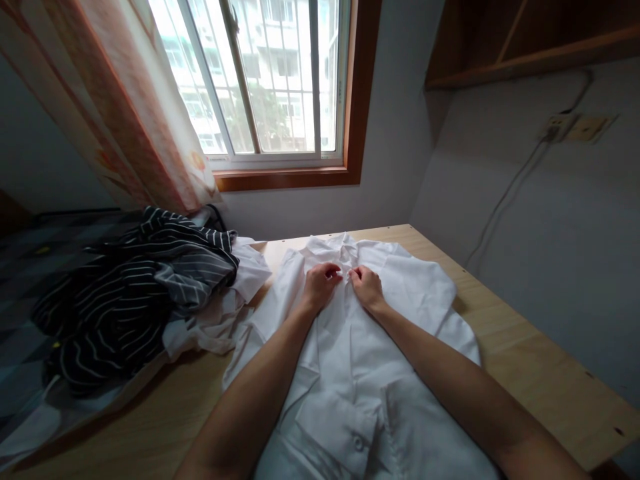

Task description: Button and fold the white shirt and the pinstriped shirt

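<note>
At the left edge of the frame, you had a dark checked cloth [23,307], with a heap of black striped clothing [135,293] beside it and pale garments [250,267] partly under the heap. The curtain [150,120] hung above, at upper left. Toward the centre, your left hand [319,285] was over the white shirt [333,343], its fingers curled and nearly closed near the collar; you could not tell from here whether they had cloth between them. The shirt lay on the counter [530,353], from mid-frame to the bottom edge, collar away from you. Spreading it out looked largely done, though it was unfolded and creased; a flap [325,423] with a button lay loosely across its lower part. Just right of the left hand, your right hand [367,287] pinched the front edge below the collar, fingers closed on the fabric. Work on that front edge seemed unfinished; how many buttons were fastened could not be made out. Bare counter ran toward the lower right, below a wall socket [557,127].
</note>
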`<state>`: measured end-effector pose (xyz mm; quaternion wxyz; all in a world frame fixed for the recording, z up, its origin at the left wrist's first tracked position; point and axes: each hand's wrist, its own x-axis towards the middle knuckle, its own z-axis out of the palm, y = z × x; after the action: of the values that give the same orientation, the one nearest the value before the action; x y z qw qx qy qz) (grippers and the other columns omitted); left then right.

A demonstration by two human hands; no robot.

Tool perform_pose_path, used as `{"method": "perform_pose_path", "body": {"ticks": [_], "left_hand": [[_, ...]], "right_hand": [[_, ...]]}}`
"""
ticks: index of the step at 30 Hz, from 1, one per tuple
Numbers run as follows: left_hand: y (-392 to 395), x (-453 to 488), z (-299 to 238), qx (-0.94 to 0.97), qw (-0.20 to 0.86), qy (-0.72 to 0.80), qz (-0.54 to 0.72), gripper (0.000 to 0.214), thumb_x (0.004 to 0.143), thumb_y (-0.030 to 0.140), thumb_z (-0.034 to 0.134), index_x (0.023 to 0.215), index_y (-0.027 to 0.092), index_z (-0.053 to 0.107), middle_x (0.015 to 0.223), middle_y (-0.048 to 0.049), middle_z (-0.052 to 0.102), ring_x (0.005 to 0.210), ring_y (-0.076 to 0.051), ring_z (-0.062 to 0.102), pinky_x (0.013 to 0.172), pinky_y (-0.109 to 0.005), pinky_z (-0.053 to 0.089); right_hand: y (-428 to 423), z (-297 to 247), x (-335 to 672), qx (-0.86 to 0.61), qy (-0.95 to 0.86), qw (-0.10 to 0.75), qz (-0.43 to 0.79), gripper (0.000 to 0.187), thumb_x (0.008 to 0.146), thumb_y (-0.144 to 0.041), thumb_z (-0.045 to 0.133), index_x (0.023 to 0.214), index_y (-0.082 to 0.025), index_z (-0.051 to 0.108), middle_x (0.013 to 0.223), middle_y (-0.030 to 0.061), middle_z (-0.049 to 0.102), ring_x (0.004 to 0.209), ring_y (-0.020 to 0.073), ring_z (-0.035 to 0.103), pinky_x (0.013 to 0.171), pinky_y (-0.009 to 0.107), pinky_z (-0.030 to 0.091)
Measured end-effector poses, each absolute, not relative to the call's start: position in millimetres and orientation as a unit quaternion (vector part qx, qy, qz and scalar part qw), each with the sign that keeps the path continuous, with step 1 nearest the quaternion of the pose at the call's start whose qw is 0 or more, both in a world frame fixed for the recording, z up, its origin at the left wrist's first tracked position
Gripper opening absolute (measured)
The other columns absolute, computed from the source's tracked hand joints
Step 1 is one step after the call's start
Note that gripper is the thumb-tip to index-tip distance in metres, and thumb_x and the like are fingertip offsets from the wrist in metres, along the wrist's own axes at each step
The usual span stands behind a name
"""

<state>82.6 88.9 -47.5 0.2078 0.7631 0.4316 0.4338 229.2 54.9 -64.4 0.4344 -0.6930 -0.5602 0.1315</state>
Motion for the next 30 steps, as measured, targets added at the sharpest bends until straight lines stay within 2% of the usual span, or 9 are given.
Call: {"method": "perform_pose_path", "body": {"ticks": [4, 8, 10, 12, 15, 18, 24, 28, 30], "left_hand": [[91.1, 79.0, -45.4, 0.709, 0.159, 0.511, 0.46, 0.007, 0.075, 0.014, 0.066, 0.081, 0.017, 0.069, 0.078, -0.003, 0.069, 0.072, -0.016, 0.06, 0.073, -0.027, 0.047], [95.5, 78.5, -47.7, 0.759, 0.157, 0.507, 0.376, 0.011, 0.077, 0.01, 0.059, 0.078, 0.016, 0.069, 0.078, -0.0052, 0.07, 0.072, -0.017, 0.062, 0.074, -0.027, 0.046], [96.6, 79.7, -48.6, 0.768, 0.16, 0.496, 0.371, 0.016, 0.083, 0.013, 0.054, 0.087, 0.015, 0.069, 0.082, -0.006, 0.071, 0.074, -0.017, 0.063, 0.074, -0.027, 0.045], [96.6, 81.6, -49.0, 0.782, 0.157, 0.493, 0.348, 0.018, 0.087, 0.022, 0.052, 0.092, 0.016, 0.068, 0.082, -0.006, 0.071, 0.075, -0.017, 0.064, 0.073, -0.027, 0.045], [96.0, 85.3, -48.9, 0.829, 0.105, 0.489, 0.251, 0.017, 0.086, 0.03, 0.057, 0.09, 0.018, 0.069, 0.083, -0.0071, 0.071, 0.078, -0.021, 0.065, 0.075, -0.029, 0.044], [99.1, 86.4, -47.9, 0.841, 0.075, 0.497, 0.199, 0.015, 0.088, 0.027, 0.055, 0.091, 0.021, 0.068, 0.088, -0.0076, 0.072, 0.082, -0.022, 0.065, 0.076, -0.029, 0.043], [122.1, 72.6, -44.4, 0.816, 0.023, 0.526, 0.239, 0.017, 0.091, 0.027, 0.051, 0.094, 0.02, 0.066, 0.094, -0.0097, 0.072, 0.082, -0.023, 0.065, 0.075, -0.031, 0.041], [136.2, 65.2, -41.7, 0.828, -0.039, 0.502, 0.248, 0.017, 0.092, 0.023, 0.048, 0.094, 0.019, 0.065, 0.095, -0.012, 0.071, 0.089, -0.026, 0.063, 0.083, -0.035, 0.039], [136.2, 65.6, -38.5, 0.83, -0.052, 0.486, 0.268, 0.017, 0.091, 0.022, 0.05, 0.101, 0.019, 0.064, 0.101, -0.0123, 0.069, 0.095, -0.026, 0.061, 0.087, -0.036, 0.038]], "right_hand": [[63.6, -66.9, 234.6, -0.687, -0.501, 0.505, 0.146, 0.02, 0.085, -0.034, 0.049, 0.073, -0.021, 0.058, 0.075, 0.0048, 0.066, 0.071, 0.0198, 0.058, 0.068, 0.03, 0.042], [60.3, -63.1, 244.5, -0.629, -0.526, 0.505, 0.269, 0.021, 0.082, -0.036, 0.054, 0.094, -0.02, 0.058, 0.082, 0.0033, 0.066, 0.074, 0.0188, 0.061, 0.07, 0.03, 0.047], [43.3, -58.0, 251.1, -0.587, -0.598, 0.456, 0.299, 0.032, 0.08, -0.037, 0.06, 0.107, -0.019, 0.056, 0.091, 0.0052, 0.066, 0.081, 0.0191, 0.062, 0.074, 0.031, 0.047], [16.9, -51.6, 257.5, -0.554, -0.703, 0.375, 0.242, 0.04, 0.077, -0.038, 0.067, 0.11, -0.019, 0.057, 0.098, 0.0074, 0.066, 0.09, 0.0214, 0.061, 0.081, 0.035, 0.045], [-26.4, -39.9, 266.3, -0.525, -0.812, 0.219, 0.13, 0.03, 0.076, -0.039, 0.072, 0.095, -0.019, 0.063, 0.09, 0.0067, 0.066, 0.088, 0.0227, 0.059, 0.084, 0.037, 0.04], [-59.6, -25.3, 280.9, -0.496, -0.85, 0.122, 0.124, 0.018, 0.085, -0.032, 0.063, 0.074, -0.018, 0.059, 0.074, 0.0033, 0.064, 0.071, 0.0171, 0.056, 0.076, 0.031, 0.038], [-102.9, -5.2, 360.6, -0.521, -0.84, 0.05, 0.14, 0.023, 0.08, -0.018, 0.06, 0.057, -0.02, 0.054, 0.062, 0.0001, 0.06, 0.062, 0.0146, 0.053, 0.064, 0.026, 0.035], [-123.3, -13.6, 419.5, -0.617, -0.786, 0.016, 0.025, 0.016, 0.077, -0.013, 0.06, 0.065, -0.024, 0.063, 0.075, 0.0046, 0.068, 0.075, 0.0194, 0.061, 0.069, 0.029, 0.036], [-127.9, -17.0, 434.0, -0.656, -0.753, 0.007, -0.048, 0.023, 0.077, -0.007, 0.055, 0.073, -0.026, 0.068, 0.084, 0.0072, 0.07, 0.083, 0.0215, 0.063, 0.074, 0.032, 0.036]]}}
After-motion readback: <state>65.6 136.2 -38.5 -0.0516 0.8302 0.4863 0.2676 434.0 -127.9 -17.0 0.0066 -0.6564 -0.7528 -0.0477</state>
